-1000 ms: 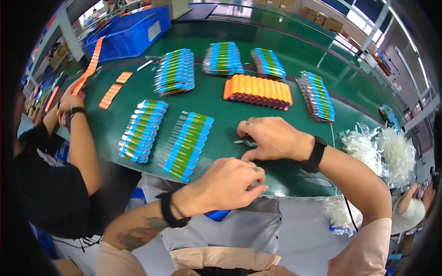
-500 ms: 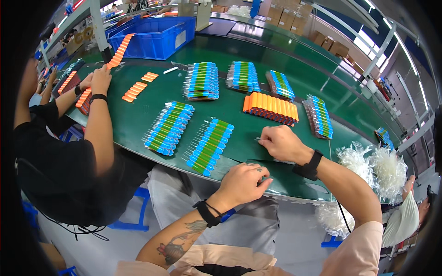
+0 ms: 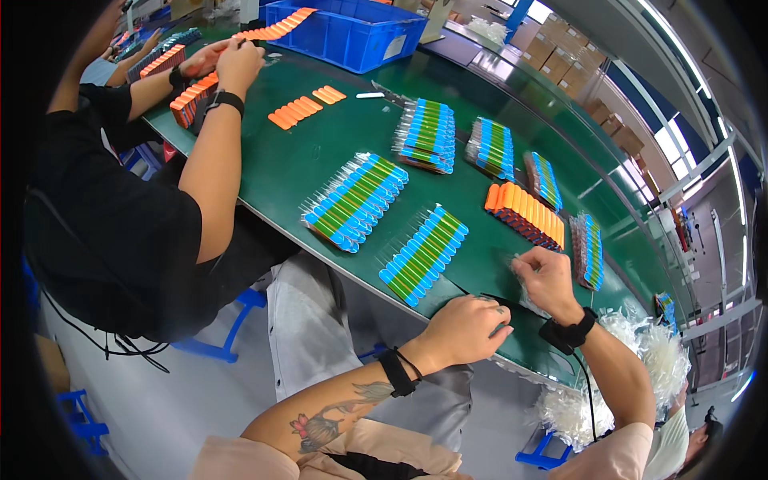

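My right hand (image 3: 547,282) is closed in a pinch above the green table, on a thin clear plastic piece (image 3: 524,298) that shows beside and below the fingers. Curled over the table's near edge is my left hand (image 3: 472,330). Its fingertips are turned down and hidden, so I cannot make out what they hold, if anything. Just left of it lies a flat row of blue-and-green wrapped sticks (image 3: 424,254) with clear ends. A block of orange-topped pieces (image 3: 524,214) stands beyond my right hand.
More blue-and-green bundles (image 3: 356,202) lie across the table (image 3: 336,128). Clear plastic bags (image 3: 640,348) are heaped at the right edge. At left, a co-worker's hands (image 3: 232,64) handle an orange strip (image 3: 280,26) by a blue crate (image 3: 344,36). Short orange rows (image 3: 296,112) lie nearby.
The view has turned, so the table's things sit further right. My right hand stays pinched, with more of the clear plastic showing under it. My left hand keeps its place near the edge.
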`<move>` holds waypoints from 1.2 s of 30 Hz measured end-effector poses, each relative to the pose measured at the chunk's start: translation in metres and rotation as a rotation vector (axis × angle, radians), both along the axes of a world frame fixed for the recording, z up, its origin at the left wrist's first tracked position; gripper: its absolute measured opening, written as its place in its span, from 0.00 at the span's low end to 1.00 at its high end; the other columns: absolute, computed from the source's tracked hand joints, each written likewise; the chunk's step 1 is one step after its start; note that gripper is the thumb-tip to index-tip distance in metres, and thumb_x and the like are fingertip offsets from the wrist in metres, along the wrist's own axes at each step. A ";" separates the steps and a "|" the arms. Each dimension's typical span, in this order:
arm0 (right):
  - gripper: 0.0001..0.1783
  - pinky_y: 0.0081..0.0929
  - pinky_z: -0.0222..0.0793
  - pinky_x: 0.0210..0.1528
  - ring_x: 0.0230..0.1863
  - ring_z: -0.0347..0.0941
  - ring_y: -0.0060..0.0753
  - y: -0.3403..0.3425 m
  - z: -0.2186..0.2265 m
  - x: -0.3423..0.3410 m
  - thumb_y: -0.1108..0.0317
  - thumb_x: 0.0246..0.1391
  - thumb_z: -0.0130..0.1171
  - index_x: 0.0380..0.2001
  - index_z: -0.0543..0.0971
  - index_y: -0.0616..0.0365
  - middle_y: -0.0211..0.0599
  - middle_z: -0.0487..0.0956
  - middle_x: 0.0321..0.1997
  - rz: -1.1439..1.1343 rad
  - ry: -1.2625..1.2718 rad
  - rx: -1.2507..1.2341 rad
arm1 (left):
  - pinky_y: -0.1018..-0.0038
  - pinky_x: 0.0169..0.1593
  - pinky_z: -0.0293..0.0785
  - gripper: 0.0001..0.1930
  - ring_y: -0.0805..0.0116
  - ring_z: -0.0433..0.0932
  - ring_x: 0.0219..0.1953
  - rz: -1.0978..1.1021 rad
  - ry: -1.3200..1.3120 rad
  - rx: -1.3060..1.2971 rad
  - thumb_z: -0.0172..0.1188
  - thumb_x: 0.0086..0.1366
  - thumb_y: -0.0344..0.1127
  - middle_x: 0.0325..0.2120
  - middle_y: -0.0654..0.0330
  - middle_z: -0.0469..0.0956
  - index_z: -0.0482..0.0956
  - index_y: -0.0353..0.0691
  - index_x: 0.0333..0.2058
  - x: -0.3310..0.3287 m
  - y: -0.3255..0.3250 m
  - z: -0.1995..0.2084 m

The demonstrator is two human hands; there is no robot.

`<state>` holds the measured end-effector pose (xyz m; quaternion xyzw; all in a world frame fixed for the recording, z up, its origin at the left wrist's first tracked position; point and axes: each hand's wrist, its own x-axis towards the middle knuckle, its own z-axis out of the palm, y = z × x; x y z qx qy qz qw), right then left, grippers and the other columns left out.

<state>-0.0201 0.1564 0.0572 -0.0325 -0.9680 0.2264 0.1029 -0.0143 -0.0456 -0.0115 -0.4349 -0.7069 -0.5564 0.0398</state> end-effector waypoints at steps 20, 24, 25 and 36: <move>0.08 0.26 0.71 0.28 0.30 0.77 0.27 0.219 0.143 0.188 0.63 0.65 0.60 0.39 0.78 0.55 0.27 0.75 0.29 -0.684 0.703 -0.694 | 0.68 0.31 0.72 0.07 0.61 0.76 0.24 -0.050 -0.122 -0.111 0.70 0.51 0.28 0.21 0.59 0.77 0.83 0.39 0.30 -0.002 0.002 0.012; 0.08 0.24 0.69 0.27 0.28 0.78 0.28 0.255 0.162 0.250 0.63 0.64 0.61 0.39 0.78 0.55 0.29 0.76 0.25 -0.766 0.908 -0.492 | 0.75 0.29 0.69 0.06 0.69 0.76 0.24 -0.123 -0.312 -0.019 0.68 0.54 0.25 0.23 0.58 0.79 0.83 0.36 0.32 -0.009 0.012 0.009; 0.08 0.24 0.69 0.27 0.28 0.78 0.28 0.255 0.157 0.255 0.63 0.64 0.61 0.39 0.78 0.55 0.29 0.76 0.25 -0.772 0.907 -0.491 | 0.76 0.30 0.69 0.06 0.69 0.76 0.24 -0.142 -0.300 -0.021 0.67 0.54 0.25 0.23 0.57 0.79 0.83 0.35 0.32 -0.010 0.013 0.010; 0.33 0.29 0.71 0.46 0.38 0.76 0.27 0.227 0.075 0.258 0.42 0.72 0.36 0.36 0.79 0.59 0.33 0.80 0.35 -0.532 -0.428 -0.464 | 0.78 0.31 0.68 0.05 0.73 0.74 0.25 -0.145 -0.321 -0.052 0.67 0.57 0.25 0.24 0.59 0.79 0.83 0.34 0.33 -0.003 0.007 0.018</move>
